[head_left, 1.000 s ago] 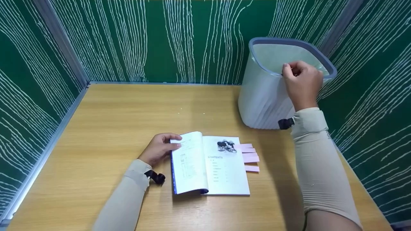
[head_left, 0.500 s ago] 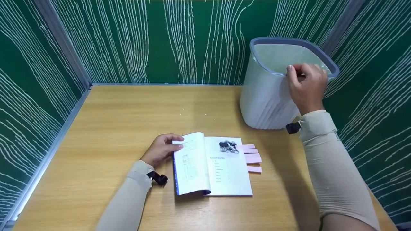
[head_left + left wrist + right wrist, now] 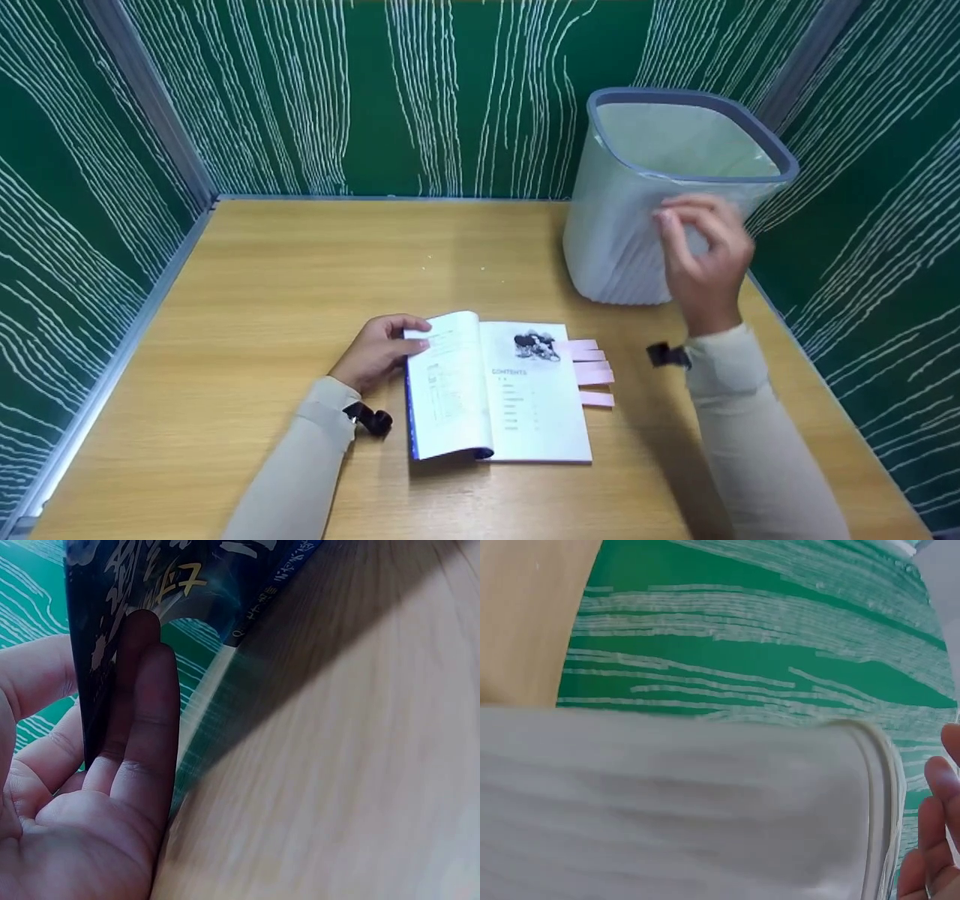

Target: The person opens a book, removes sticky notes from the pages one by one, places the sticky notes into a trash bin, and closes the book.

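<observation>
Your left hand (image 3: 379, 349) pinches the left edge of the open book (image 3: 499, 412) between thumb and fingers, near its upper corner; the cover's dark outer face shows at those fingers in the left wrist view. The book extends to the right of this grip, resting on the table (image 3: 300, 270), its contents page face up. Pink tabs (image 3: 594, 375) project from the far edge. Your right hand (image 3: 711, 274) is raised, fingers loosely bent and parted, nothing visible in them. Just beyond it: the lined bin (image 3: 619, 225), upright, rim above your fingertips in the head view.
</observation>
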Tool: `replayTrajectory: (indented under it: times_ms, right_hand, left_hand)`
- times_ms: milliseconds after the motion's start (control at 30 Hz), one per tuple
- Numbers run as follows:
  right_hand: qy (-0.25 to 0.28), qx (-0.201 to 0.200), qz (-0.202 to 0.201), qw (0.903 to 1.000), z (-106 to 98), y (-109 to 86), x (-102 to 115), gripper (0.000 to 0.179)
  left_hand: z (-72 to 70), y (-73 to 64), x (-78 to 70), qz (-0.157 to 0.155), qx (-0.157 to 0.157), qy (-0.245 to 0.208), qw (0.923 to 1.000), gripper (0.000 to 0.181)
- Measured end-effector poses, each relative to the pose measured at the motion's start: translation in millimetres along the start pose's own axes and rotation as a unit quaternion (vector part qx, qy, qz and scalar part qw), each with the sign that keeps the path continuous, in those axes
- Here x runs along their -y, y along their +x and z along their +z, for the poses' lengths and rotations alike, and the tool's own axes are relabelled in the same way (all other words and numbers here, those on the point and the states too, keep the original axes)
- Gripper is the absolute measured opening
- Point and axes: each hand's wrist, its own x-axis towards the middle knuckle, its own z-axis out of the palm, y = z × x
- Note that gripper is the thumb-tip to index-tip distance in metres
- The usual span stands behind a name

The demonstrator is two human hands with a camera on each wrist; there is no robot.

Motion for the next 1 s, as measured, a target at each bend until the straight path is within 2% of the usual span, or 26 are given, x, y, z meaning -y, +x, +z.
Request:
replayTrajectory:
  times_ms: [267,533,667,833,1000]
  right_hand:
    - [0.051,0.039,0.023,0.9977,-1.3,-40.8,13.6,0.008]
    - [0.054,0.095,0.03,0.9935,-1.3,-70.3,14.0,0.006]
    - [0.061,0.108,0.044,0.9914,-5.4,-81.3,8.9,0.008]
    - [0.08,0.13,0.099,0.9833,-5.6,-99.4,-2.5,0.009]
    - [0.075,0.181,0.179,0.9643,-0.8,-121.2,-21.1,0.011]
  left_hand:
    - [-0.7,-0.8,-0.9,-0.003,0.0,0.005,1.0,0.033]
    - [0.8,-0.2,-0.4,-0.006,-0.003,0.005,1.0,0.034]
    - [1.6,0.5,1.3,0.002,0.001,0.014,0.9999,0.032]
    - [0.4,0.7,3.0,0.004,0.003,0.01,0.9999,0.032]
    - [-1.0,0.3,1.4,0.002,0.001,0.008,1.0,0.033]
